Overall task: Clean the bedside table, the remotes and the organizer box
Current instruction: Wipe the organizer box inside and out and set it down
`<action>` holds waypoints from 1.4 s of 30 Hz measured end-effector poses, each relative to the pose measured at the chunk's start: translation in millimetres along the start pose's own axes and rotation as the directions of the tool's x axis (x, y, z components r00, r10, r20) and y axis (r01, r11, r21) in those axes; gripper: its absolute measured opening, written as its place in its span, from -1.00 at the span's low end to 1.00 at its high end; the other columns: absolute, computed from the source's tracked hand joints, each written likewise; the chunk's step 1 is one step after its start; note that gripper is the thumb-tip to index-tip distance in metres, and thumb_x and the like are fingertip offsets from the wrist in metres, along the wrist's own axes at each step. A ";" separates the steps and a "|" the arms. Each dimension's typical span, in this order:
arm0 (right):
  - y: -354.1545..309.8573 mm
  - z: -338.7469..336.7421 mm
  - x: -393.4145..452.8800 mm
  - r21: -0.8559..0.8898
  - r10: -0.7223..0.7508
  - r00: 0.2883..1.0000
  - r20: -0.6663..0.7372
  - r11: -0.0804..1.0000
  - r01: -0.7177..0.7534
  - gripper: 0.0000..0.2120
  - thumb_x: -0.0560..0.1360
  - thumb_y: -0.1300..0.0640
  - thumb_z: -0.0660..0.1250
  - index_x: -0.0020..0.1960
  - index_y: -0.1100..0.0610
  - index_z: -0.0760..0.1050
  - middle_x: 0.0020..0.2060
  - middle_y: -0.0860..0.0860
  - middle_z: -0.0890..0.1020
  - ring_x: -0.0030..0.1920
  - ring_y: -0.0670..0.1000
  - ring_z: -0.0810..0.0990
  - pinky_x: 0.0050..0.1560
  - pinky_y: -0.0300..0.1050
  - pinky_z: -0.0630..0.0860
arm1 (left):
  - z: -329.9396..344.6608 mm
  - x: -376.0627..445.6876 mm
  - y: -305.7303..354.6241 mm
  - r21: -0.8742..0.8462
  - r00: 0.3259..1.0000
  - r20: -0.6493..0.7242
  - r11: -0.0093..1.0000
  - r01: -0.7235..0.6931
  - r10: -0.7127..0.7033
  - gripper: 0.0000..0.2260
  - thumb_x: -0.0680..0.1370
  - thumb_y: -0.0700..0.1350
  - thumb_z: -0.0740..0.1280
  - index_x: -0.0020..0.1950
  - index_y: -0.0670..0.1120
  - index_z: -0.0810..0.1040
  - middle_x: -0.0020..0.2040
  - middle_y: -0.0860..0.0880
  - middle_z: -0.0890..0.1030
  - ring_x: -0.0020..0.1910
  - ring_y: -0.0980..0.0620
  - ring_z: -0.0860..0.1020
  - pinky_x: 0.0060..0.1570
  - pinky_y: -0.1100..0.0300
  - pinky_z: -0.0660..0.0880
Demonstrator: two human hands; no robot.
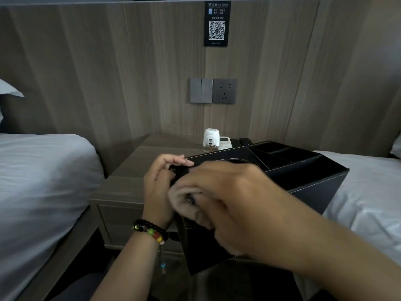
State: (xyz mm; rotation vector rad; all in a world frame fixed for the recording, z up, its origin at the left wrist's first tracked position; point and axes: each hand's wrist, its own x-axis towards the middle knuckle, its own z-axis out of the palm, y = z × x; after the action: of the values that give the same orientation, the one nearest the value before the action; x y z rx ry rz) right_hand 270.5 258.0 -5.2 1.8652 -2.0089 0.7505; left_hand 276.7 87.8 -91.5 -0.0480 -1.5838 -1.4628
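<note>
Meanwhile, left hand (159, 187) grips organizer box (303, 170) corner; right hand (227, 205) wipes with cloth (184, 200).

We take the bedside table (138, 161) as our landmark. Its left and front-left top lies bare, so we see open room there. At its far edge a white plug-in device (211, 140) stands upright, with a white remote (225, 141) and a dark remote (245, 140) just beside it, crowding that back strip. The black organizer box (303, 170) fills the right side and overhangs the front. Beds (43, 170) flank the table closely on both sides.
</note>
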 end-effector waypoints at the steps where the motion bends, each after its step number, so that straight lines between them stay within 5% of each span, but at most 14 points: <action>1: 3.4 -10.2 -6.3 -0.011 0.004 1.000 0.001 1.000 -0.004 -0.86 0.35 0.30 0.23 -0.24 0.18 0.55 -0.27 0.04 0.61 -0.23 0.05 0.60 -0.16 -0.12 0.45 | 1.4 1.5 2.2 0.003 0.999 -0.023 0.999 0.035 -0.035 -0.82 0.45 -0.34 0.13 -0.18 -0.17 0.51 -0.18 0.07 0.68 0.05 0.17 0.59 0.11 0.33 0.43; 3: 22.7 -30.4 -20.2 -0.056 0.103 0.994 -0.036 0.993 -0.105 -0.82 0.40 0.27 0.18 -0.28 0.06 0.46 -0.31 -0.04 0.58 -0.24 -0.06 0.55 -0.18 -0.16 0.48 | 0.6 3.0 6.5 0.026 0.998 -0.015 0.997 0.066 -0.066 -0.79 0.39 -0.29 0.09 -0.19 -0.20 0.51 -0.17 0.01 0.68 0.05 0.14 0.59 0.10 0.34 0.43; 6: 62.4 -50.2 -46.6 -0.135 0.288 0.910 -0.299 0.931 -0.339 -0.75 0.40 0.39 0.23 -0.25 0.07 0.53 -0.34 -0.02 0.63 -0.20 -0.12 0.54 -0.16 -0.53 0.36 | -1.2 8.4 10.0 0.106 0.994 0.027 0.989 0.100 -0.104 -0.78 0.35 -0.22 0.11 -0.21 -0.21 0.54 -0.10 -0.11 0.68 0.13 0.08 0.57 0.12 0.29 0.43; 10: 93.4 -56.8 -82.6 -0.025 0.468 0.665 -0.582 0.808 -0.589 -0.78 0.51 0.31 0.28 0.04 0.09 0.63 -0.18 -0.05 0.62 -0.13 -0.05 0.57 -0.11 -0.35 0.31 | -9.7 14.1 11.4 0.114 0.983 0.101 0.984 0.140 -0.152 -0.77 0.29 -0.10 0.22 -0.22 -0.24 0.52 -0.09 -0.15 0.69 0.17 0.04 0.57 0.15 0.25 0.42; 12: 98.5 -52.2 -94.5 0.122 0.534 0.538 -0.652 0.775 -0.620 -0.75 0.53 0.28 0.28 0.11 0.05 0.61 -0.15 -0.12 0.61 -0.09 -0.08 0.56 -0.08 -0.32 0.35 | -14.2 18.3 12.9 0.150 0.969 0.142 0.972 0.183 -0.204 -0.82 0.29 -0.15 0.23 -0.22 -0.20 0.56 -0.08 -0.14 0.70 0.20 0.02 0.56 0.19 0.18 0.40; 15: 100.3 -39.6 -99.5 0.389 0.617 0.321 -0.718 0.739 -0.550 -0.75 0.54 0.30 0.24 0.12 0.09 0.60 -0.14 -0.24 0.58 -0.07 -0.26 0.52 -0.09 -0.56 0.36 | -16.6 32.1 35.8 0.127 0.900 0.231 0.929 0.348 -0.369 -0.77 0.20 -0.23 0.28 -0.24 -0.07 0.64 -0.08 -0.14 0.71 0.19 -0.08 0.57 0.22 0.08 0.41; 18: 102.6 -21.0 -97.8 0.470 0.605 0.212 -0.767 0.756 -0.455 -0.75 0.53 0.23 0.22 0.15 0.10 0.58 -0.04 -0.13 0.62 0.02 -0.25 0.54 0.05 -0.56 0.36 | 2.8 36.5 80.7 0.313 0.837 0.261 0.863 0.398 -0.481 -0.76 0.28 -0.18 0.34 -0.08 -0.13 0.60 -0.04 -0.12 0.71 0.15 -0.11 0.59 0.22 0.13 0.40; 21: 107.3 -11.6 -98.4 0.507 0.602 0.176 -0.779 0.769 -0.388 -0.73 0.51 0.17 0.21 0.16 0.07 0.57 0.03 -0.04 0.65 0.09 -0.14 0.59 0.17 -0.34 0.45 | 48.6 9.4 116.1 0.779 0.898 0.317 0.624 -0.063 -0.305 -0.83 0.39 0.05 0.31 -0.05 0.07 0.55 -0.08 0.18 0.67 0.01 0.14 0.60 0.09 0.17 0.47; 23: 108.4 -14.0 -100.2 0.562 0.635 0.168 -0.754 0.757 -0.334 -0.75 0.53 0.22 0.24 0.14 0.03 0.56 0.03 -0.03 0.66 0.10 -0.09 0.61 0.17 -0.31 0.47 | 89.1 -14.3 125.6 0.841 0.888 0.405 0.470 -0.268 -0.217 -0.78 0.41 0.08 0.16 0.00 0.13 0.47 -0.05 0.21 0.61 0.00 0.17 0.55 0.05 0.13 0.46; 27: 109.2 -21.6 -111.8 0.686 0.719 0.134 -0.682 0.692 -0.223 -0.77 0.56 0.33 0.25 0.11 0.11 0.59 -0.01 -0.01 0.68 0.04 -0.16 0.62 0.10 -0.30 0.52 | 152.0 -39.3 98.6 0.877 0.893 0.444 0.238 -0.418 -0.067 -0.65 0.47 0.03 -0.04 0.04 0.04 0.49 -0.06 0.09 0.57 -0.02 0.02 0.53 -0.02 0.06 0.46; 33: 123.8 3.5 -143.9 0.876 0.896 0.010 -0.444 0.437 -0.203 -0.78 0.56 0.23 0.25 0.03 0.01 0.63 -0.08 0.02 0.70 0.00 0.04 0.66 0.06 -0.01 0.57 | 181.9 -39.4 59.3 0.881 0.879 0.469 0.021 -0.472 0.080 -0.58 0.58 0.10 0.09 -0.33 -0.08 0.54 -0.46 0.00 0.56 -0.24 -0.06 0.55 -0.25 0.04 0.44; 36: 119.1 7.4 -138.0 0.865 0.895 0.063 -0.441 0.443 -0.237 -0.77 0.56 0.27 0.24 0.04 0.05 0.63 -0.09 0.02 0.71 0.00 0.05 0.66 0.08 0.03 0.58 | 174.8 -33.8 55.7 0.858 0.848 0.506 0.006 -0.514 0.158 -0.54 0.58 0.15 0.13 -0.39 -0.07 0.54 -0.49 0.01 0.54 -0.26 -0.02 0.57 -0.29 0.09 0.46; 42: 96.2 -2.8 -120.7 0.853 0.854 0.270 -0.446 0.496 -0.160 -0.72 0.56 0.37 0.22 0.02 0.09 0.62 -0.16 -0.05 0.72 -0.14 -0.12 0.68 -0.19 -0.36 0.55 | 136.2 -7.9 62.1 0.849 0.842 0.454 0.146 -0.508 0.290 -0.44 0.47 0.37 0.15 -0.52 -0.02 0.46 -0.54 0.09 0.45 -0.55 0.06 0.45 -0.48 0.28 0.21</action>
State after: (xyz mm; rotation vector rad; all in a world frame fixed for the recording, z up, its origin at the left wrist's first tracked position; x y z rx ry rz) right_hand 189.0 361.7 -85.5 0.4084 -1.6417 2.3439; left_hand 237.6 217.6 -27.6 0.1014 -2.1620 0.1590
